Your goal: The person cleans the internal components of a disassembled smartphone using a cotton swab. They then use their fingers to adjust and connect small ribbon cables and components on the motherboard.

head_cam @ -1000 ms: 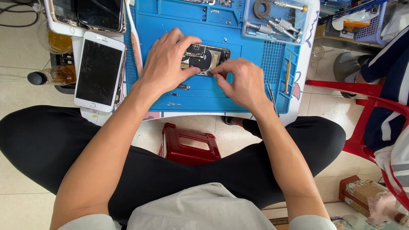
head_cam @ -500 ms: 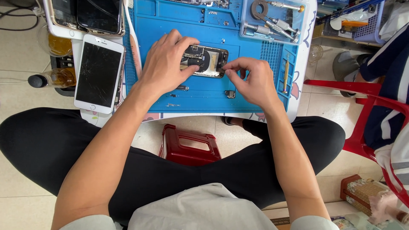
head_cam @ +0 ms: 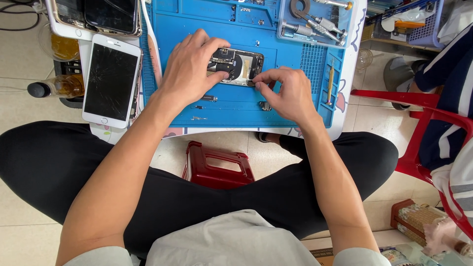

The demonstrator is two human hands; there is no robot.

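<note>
Opened phone chassis [head_cam: 236, 66] lies upper centre on the blue repair mat [head_cam: 221, 106], long axis left-right. Left hand [head_cam: 189, 69] clamps its left end; right hand [head_cam: 290, 93] pinches together at its lower-right edge.

Opened phone [head_cam: 237, 66] (innards exposed) on blue mat [head_cam: 246, 106]

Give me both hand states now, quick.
Left hand: closed on the opened phone, steadying it on the blue mat.
Right hand: fingertips pinched at the phone's edge; what they grip cannot be told.
</note>
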